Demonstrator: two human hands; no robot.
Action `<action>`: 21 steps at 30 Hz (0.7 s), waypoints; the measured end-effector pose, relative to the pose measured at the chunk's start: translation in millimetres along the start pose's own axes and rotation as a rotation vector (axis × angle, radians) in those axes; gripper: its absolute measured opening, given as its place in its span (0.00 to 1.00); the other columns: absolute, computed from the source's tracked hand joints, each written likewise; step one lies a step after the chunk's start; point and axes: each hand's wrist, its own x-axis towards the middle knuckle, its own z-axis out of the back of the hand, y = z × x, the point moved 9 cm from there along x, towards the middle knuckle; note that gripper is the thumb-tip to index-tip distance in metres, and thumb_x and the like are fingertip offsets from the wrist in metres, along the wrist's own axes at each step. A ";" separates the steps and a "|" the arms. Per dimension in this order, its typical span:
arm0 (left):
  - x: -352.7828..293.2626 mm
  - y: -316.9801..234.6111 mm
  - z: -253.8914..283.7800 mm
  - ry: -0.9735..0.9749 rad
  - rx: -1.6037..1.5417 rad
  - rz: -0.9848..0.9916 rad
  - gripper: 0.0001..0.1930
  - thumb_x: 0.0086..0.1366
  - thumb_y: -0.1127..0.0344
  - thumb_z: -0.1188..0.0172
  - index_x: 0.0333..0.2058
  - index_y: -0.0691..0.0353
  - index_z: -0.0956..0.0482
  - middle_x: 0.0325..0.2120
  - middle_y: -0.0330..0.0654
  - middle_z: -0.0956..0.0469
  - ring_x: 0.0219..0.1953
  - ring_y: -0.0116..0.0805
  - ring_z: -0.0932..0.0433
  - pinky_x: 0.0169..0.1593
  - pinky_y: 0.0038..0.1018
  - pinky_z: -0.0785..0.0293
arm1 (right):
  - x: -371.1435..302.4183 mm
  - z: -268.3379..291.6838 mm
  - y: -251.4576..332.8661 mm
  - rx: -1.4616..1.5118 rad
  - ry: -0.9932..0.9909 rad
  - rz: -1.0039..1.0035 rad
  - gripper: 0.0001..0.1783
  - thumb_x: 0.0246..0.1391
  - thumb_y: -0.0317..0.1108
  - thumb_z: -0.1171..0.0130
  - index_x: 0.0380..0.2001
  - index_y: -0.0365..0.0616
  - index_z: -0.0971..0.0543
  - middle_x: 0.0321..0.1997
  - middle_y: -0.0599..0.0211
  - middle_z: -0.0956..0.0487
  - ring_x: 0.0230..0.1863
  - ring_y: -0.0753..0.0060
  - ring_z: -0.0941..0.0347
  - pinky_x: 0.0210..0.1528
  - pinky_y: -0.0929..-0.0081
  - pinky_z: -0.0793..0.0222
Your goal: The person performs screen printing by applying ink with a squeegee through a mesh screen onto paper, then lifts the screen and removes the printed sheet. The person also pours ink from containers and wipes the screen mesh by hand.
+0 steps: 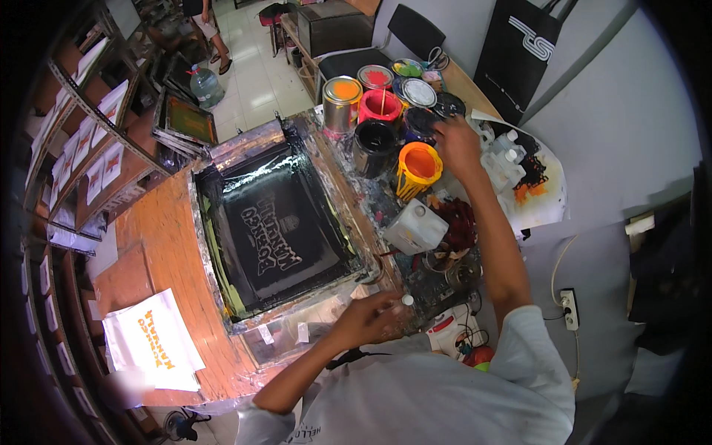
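My left hand (pixel 377 319) is at the table's near edge, its fingers closed on a small white cap (pixel 407 300). My right arm stretches forward over the paint cans, and my right hand (pixel 457 142) is beside a dark blue can (pixel 420 123). Its fingers are curled, and whatever they hold is hidden. Just in front of that hand stands an orange paint tub (pixel 420 167) with yellow drips. Nearer to me is a white plastic jug (pixel 415 228). To the left lies a screen-printing frame (pixel 348 261), black inside with pale lettering.
More paint cans, including a black one (pixel 374 144) and a red one (pixel 380 106), crowd the far right. Clear bottles (pixel 504 167) stand by the wall. A white printed sheet (pixel 152 341) lies at left, near shelves (pixel 111 111). Another person (pixel 206 26) stands far off.
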 end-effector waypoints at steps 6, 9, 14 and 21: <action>-108.9 106.1 67.4 -0.357 -0.348 -0.010 0.18 0.73 0.65 0.44 0.58 0.65 0.25 0.40 0.49 0.16 0.34 0.33 0.15 0.40 0.25 0.19 | 77.1 -111.3 -27.9 -0.235 0.405 -0.056 0.14 0.43 0.30 0.30 0.37 0.49 0.13 0.41 0.55 0.15 0.49 0.50 0.20 0.52 0.56 0.24; -171.5 174.1 90.8 -0.768 -0.595 0.243 0.16 0.75 0.65 0.46 0.56 0.67 0.24 0.34 0.46 0.16 0.31 0.32 0.17 0.36 0.26 0.19 | 83.3 -123.5 -51.2 -0.160 0.378 -0.058 0.13 0.42 0.30 0.31 0.36 0.51 0.13 0.41 0.55 0.15 0.47 0.51 0.19 0.51 0.57 0.23; -316.5 233.6 104.2 -1.906 0.133 0.353 0.28 0.76 0.55 0.49 0.66 0.68 0.37 0.55 0.56 0.26 0.53 0.43 0.23 0.49 0.37 0.23 | 83.3 -78.6 -85.1 0.117 0.090 -0.100 0.09 0.47 0.30 0.33 0.34 0.46 0.12 0.36 0.55 0.14 0.40 0.55 0.16 0.47 0.63 0.23; -350.9 319.0 83.1 -1.804 0.607 1.257 0.40 0.77 0.44 0.65 0.73 0.70 0.60 0.75 0.60 0.63 0.75 0.61 0.57 0.73 0.56 0.59 | 74.8 25.9 51.5 0.692 0.038 -0.030 0.13 0.53 0.26 0.34 0.42 0.39 0.14 0.41 0.58 0.13 0.41 0.70 0.17 0.46 0.73 0.24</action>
